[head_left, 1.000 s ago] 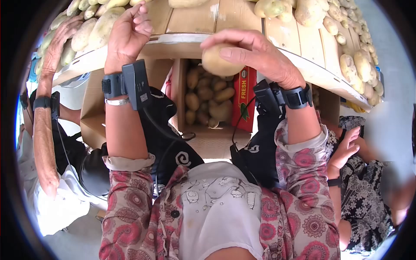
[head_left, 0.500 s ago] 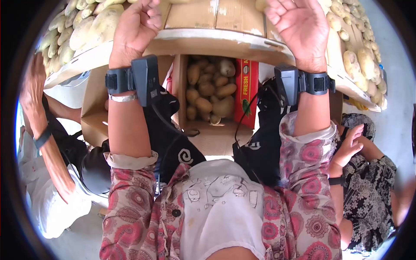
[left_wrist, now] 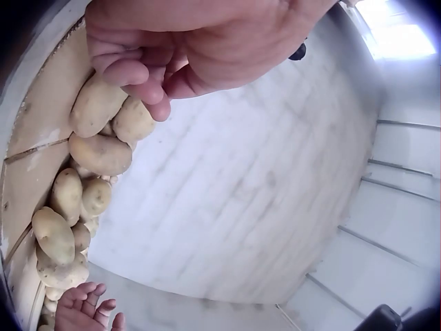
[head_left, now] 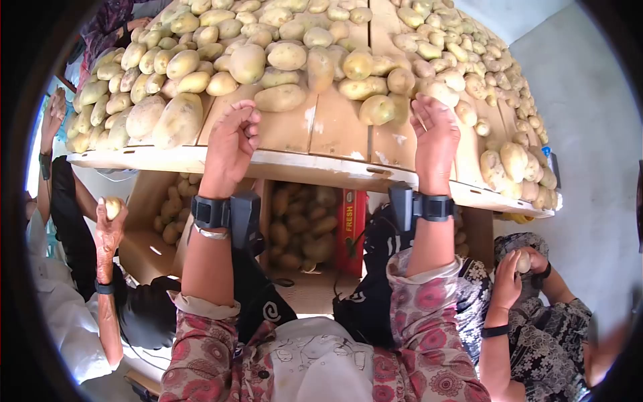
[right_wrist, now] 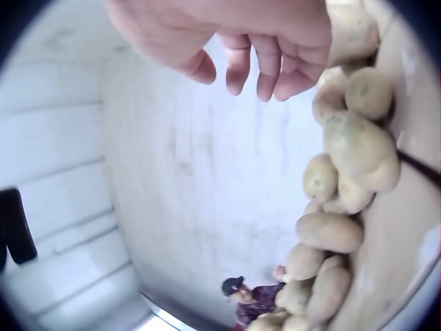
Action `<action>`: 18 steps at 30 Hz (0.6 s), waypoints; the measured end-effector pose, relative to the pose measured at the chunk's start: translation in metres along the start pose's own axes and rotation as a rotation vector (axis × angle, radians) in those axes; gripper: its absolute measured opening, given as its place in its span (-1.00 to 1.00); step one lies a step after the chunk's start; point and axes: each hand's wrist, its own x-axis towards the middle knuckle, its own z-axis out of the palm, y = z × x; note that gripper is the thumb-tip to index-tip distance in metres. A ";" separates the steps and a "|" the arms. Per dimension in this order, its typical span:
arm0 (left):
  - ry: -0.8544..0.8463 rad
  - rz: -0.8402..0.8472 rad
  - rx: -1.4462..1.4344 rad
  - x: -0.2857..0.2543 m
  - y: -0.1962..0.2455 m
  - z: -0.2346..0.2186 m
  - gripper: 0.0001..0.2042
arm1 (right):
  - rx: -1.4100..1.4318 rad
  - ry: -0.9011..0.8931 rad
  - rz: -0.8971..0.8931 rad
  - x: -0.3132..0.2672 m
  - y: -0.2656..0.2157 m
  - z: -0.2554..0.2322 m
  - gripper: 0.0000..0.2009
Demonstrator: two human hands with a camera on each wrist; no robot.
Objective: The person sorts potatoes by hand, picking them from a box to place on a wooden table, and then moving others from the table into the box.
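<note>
Potatoes (head_left: 287, 56) are heaped over the cardboard-covered tabletop (head_left: 335, 137). My left hand (head_left: 234, 141) hovers over the near edge, fingers loosely curled round nothing. A long potato (head_left: 280, 98) lies just beyond its fingertips. On the other side, my right hand (head_left: 435, 137) is raised with relaxed, slightly bent fingers and holds nothing. Closest to it are a round potato (head_left: 378, 110) and a pale potato (head_left: 443, 94). The right wrist view shows that hand's fingers (right_wrist: 267, 65) apart, beside a row of potatoes (right_wrist: 358, 148).
Below the table edge stands a cardboard box of potatoes (head_left: 301, 228) with a red "FRESH" panel (head_left: 351, 231). Another box with potatoes (head_left: 175, 208) is at the left. People sit on both sides; the left one's hand (head_left: 107, 224) and the right one's hands (head_left: 512, 275) each hold a potato.
The potato my right hand held over the box is gone from it. Both hands now stand over the table edge. The head view has tilted up, showing more of the heap.
</note>
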 end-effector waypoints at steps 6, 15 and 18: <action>-0.018 -0.005 0.011 -0.001 0.000 0.003 -0.88 | -0.778 -0.158 -0.257 -0.003 0.019 0.011 -0.67; -0.052 -0.034 0.047 -0.001 -0.005 0.004 -0.87 | -0.834 -0.258 -0.022 -0.009 0.030 0.017 -0.75; -0.055 -0.034 0.057 -0.001 -0.006 0.007 -0.86 | -0.877 -0.256 0.025 -0.011 0.025 0.020 -0.63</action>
